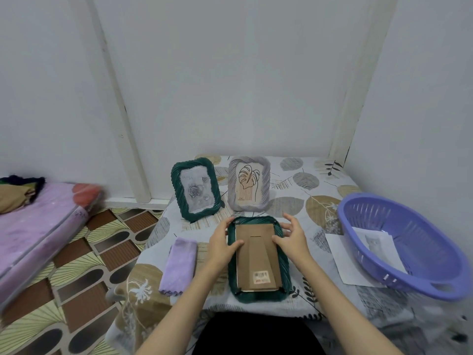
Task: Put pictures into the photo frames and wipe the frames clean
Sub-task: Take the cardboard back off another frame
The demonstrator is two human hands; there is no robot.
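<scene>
Face-down now, dark green frame (258, 254) at the table's (302, 190) near edge, brown backing board (257, 257) up, between both hands.
Left hand (222, 243) on its left rim, thumb over the board, fingers curled round the top corner; right hand (291, 238) on the right rim, thumb on the board, fingers loosely spread above the edge. Behind, upright: green rose frame (195, 187) and grey leaf frame (249, 183). Left: folded lilac cloth (179, 265). Right: purple basket (401, 242) holding sheets of paper (343, 257).
</scene>
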